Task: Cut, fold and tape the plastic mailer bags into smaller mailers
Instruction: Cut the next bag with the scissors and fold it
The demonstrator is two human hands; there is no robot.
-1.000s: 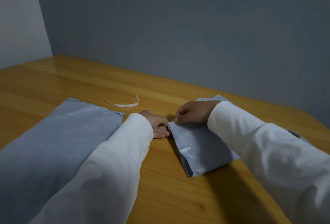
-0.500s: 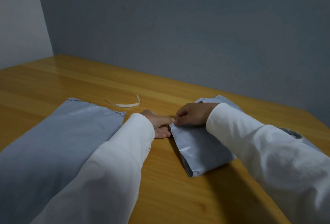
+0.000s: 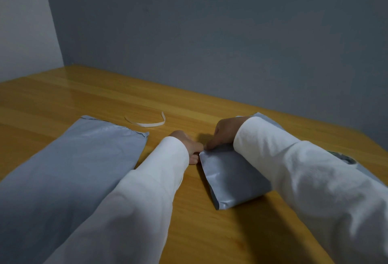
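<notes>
Grey folded mailer (image 3: 231, 177) on wood table (image 3: 105, 104), both hands pinching top-left corner

Flat mailer (image 3: 69, 171) left; folded mailer (image 3: 228, 181) right; strip (image 3: 147, 122) behind.

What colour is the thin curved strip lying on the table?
The strip is white or off-white, seen in the head view on the wooden table.

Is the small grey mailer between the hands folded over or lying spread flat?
Folded: the small grey mailer shows a rounded, doubled edge at its near end, and both hands, left and right, pinch its far corner.
</notes>
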